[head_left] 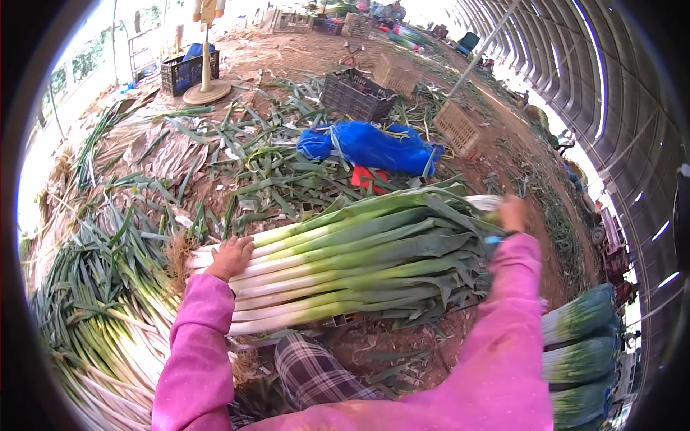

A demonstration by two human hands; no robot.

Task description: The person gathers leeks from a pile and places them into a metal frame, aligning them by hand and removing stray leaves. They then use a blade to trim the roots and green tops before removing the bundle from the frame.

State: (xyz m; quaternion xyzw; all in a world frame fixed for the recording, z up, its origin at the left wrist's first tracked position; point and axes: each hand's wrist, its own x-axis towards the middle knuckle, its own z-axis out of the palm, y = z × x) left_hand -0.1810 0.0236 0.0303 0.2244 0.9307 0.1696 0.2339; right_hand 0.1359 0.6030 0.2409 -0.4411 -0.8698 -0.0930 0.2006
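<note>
A thick bundle of long leeks with white stalks and green leaves (pixel 345 262) lies crosswise in front of the person, roots to their left, leaf tips to their right. The left hand (pixel 231 257), in a bright pink sleeve, rests on top of the white root end with fingers curled down over the uppermost stalks, pressing rather than closing around any 1 stalk. The right hand (pixel 513 213) sits at the leafy end, fingers wrapped onto the top of the green leaves where a pale band (pixel 483 202) crosses the bundle; whether it grips the band or the leaves cannot be told.

Left of the left hand, a loose heap of untied leeks (pixel 100 302) spreads over the ground. Right of the right forearm, 3 tied green bundles (pixel 578 352) lie stacked. Beyond the bundle from both hands lie trimmed green leaf scraps (pixel 266 165), a crumpled blue plastic sheet (pixel 374 147) and a dark plastic crate (pixel 357 95).
</note>
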